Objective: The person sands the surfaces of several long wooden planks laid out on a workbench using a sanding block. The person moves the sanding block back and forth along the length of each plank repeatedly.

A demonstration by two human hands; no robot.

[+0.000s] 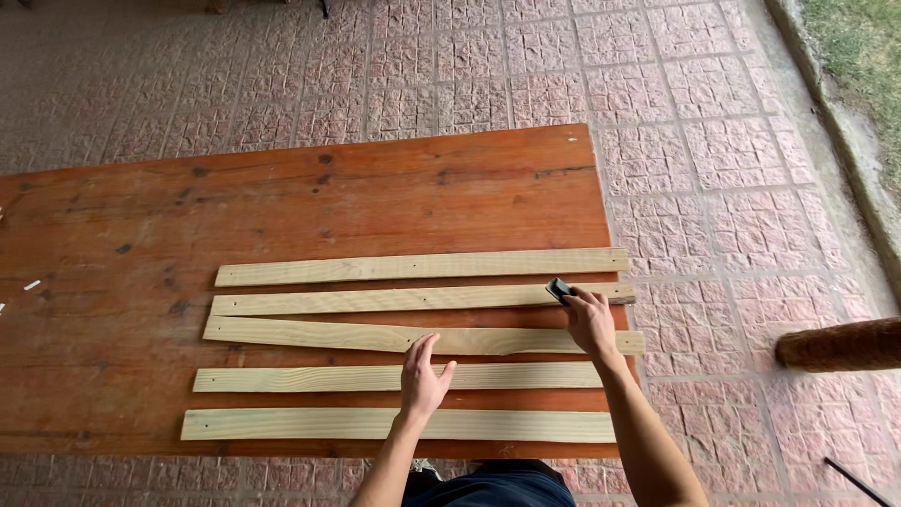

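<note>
Pressing a small dark block (558, 289) against the second slat (413, 299) from the top, our right hand (589, 321) sits at the right of the frame, fingers curled over the block and pinching it near the slat's right end. Our left hand (421, 378) hovers lower, at centre, fingers spread and loose, holding nothing, over the gap between the third slat (357, 335) and the fourth slat (310, 378); we cannot tell whether it touches the wood.

Five pale slats lie side by side on the reddish bench (282, 202), running left to right, with the top slat (422, 267) and the bottom slat (310, 424) framing the set. Their right ends reach the bench edge or just past it, over the paved floor (713, 169).

We judge each slat thin, light and fairly stiff, yet long enough to flex or swing if lifted by one end. It looks bare and rough-sawn, so grip is good but splinters are likely. The safest hold seems to be flat across the face near the middle, or by both long edges.
</note>
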